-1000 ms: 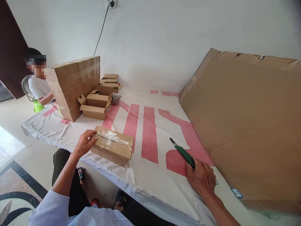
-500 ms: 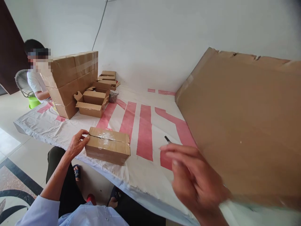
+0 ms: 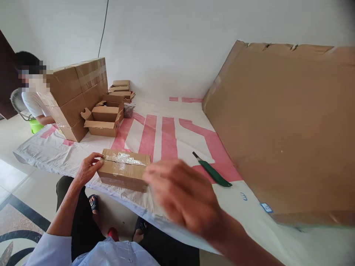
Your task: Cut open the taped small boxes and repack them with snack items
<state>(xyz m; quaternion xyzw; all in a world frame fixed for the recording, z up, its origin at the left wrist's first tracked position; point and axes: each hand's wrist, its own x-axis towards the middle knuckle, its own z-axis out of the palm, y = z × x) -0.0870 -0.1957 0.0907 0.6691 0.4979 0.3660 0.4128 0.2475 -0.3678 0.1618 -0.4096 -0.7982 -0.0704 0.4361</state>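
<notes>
A taped cardboard box [image 3: 123, 170] lies near the table's front edge, with shiny clear tape along its top seam. My left hand [image 3: 88, 169] grips its left end, the thumb and fingers pinching the upper corner. At the box's right end is my right hand [image 3: 184, 199], smeared by motion. It covers that corner, and whether it touches the box I cannot tell. A green-handled knife [image 3: 215, 173] with a short dark tip rests on the cloth, to the right of my right hand.
Stacked closed cartons [image 3: 74, 96] stand at the left, beside open cardboard boxes [image 3: 101, 127] and a bag of small items [image 3: 128, 111]. A large cardboard sheet [image 3: 280, 136] rises on the right. Another person [image 3: 34, 103] sits behind the stack. Red-marked white cloth [image 3: 191, 147] covers the table.
My right hand has moved left from beside the knife to the box's right end, uncovering the knife's green handle. My left hand keeps its hold. The view has shifted slightly.
</notes>
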